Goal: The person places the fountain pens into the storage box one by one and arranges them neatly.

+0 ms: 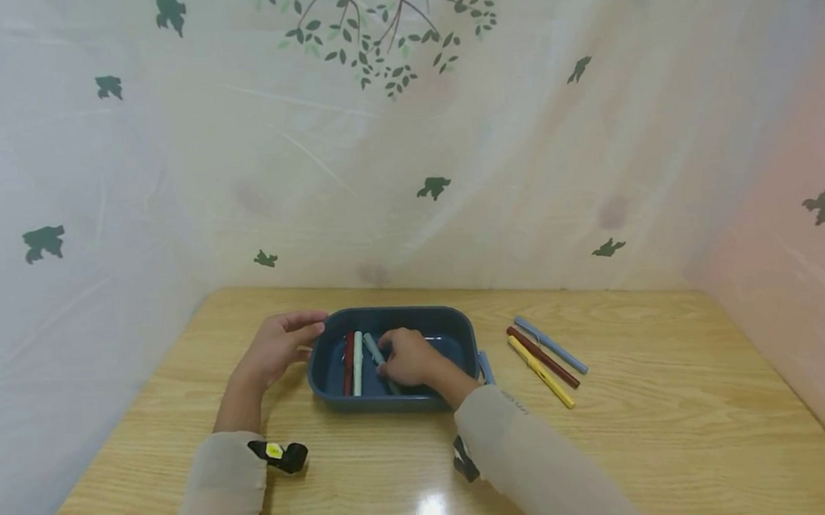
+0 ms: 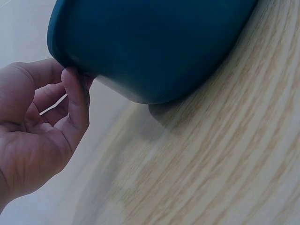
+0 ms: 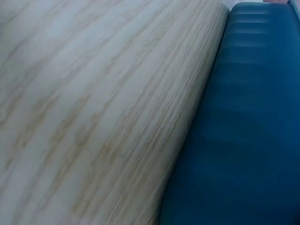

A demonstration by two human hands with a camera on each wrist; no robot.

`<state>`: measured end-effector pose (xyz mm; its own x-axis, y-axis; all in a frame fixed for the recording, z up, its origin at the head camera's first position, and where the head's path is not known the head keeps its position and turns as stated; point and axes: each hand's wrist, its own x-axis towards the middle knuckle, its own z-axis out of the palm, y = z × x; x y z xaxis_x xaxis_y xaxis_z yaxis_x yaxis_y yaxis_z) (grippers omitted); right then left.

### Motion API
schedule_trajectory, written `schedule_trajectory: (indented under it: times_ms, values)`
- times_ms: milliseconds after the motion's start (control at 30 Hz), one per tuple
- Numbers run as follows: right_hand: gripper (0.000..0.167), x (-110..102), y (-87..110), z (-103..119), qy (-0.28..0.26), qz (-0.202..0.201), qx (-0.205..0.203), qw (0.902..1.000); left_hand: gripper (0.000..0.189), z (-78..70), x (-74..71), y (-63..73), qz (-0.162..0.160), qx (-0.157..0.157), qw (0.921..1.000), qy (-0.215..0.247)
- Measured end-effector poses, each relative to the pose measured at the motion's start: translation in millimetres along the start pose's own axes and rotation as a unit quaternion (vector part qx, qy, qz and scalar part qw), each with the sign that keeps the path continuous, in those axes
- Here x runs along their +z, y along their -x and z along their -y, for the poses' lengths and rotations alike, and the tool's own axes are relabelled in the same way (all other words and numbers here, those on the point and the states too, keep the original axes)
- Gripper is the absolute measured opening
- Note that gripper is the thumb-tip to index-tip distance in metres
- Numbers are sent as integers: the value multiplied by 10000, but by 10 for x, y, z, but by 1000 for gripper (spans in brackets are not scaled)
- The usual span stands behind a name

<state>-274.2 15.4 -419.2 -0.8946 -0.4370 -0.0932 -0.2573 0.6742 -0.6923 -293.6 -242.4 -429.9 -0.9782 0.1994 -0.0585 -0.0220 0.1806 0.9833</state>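
Observation:
A dark blue rectangular box stands on the table. Inside it at the left lie a dark red pen and a pale mint pen, side by side. My right hand reaches into the box, its fingers round a grey-blue pen that slants beside the mint one; the palm side is hidden. At the box's left end, my left hand holds the rim. Bent fingers meet the edge there in the left wrist view. The right wrist view shows the box's side, not the hand.
Right of the box, a blue pen, a dark red pen and a yellow pen lie slanted together on the wooden table. Another blue pen lies close against the box's right side. A patterned curtain hangs behind.

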Motion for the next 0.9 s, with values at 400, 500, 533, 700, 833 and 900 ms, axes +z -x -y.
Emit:
schedule_trajectory:
  times_ms: [400, 500, 533, 700, 833, 900]
  values:
    - [37, 18, 5, -21, -1426, -71, 558, 9882, 43, 24, -25, -5, 22, 10, 10000, -60]
    - [33, 16, 5, -40, -1967, -54, 722, 9778, 43, 20, -21, -5, 23, 29, 10000, -33]
    - [33, 14, 8, -45, -2127, -37, 777, 9740, 42, 18, -20, -5, 15, 29, 10000, -28]
    - [34, 13, -1, -60, -2537, 39, 937, 9627, 42, 17, -19, -6, 6, 10, 10000, -33]
    - [35, 21, -11, -49, -2800, 47, 1037, 9544, 42, 17, -19, -11, 2, -4, 10000, -28]
    - [35, 25, -19, -42, -2929, 23, 1092, 9499, 42, 15, -19, -17, -1, -1, 10000, -42]
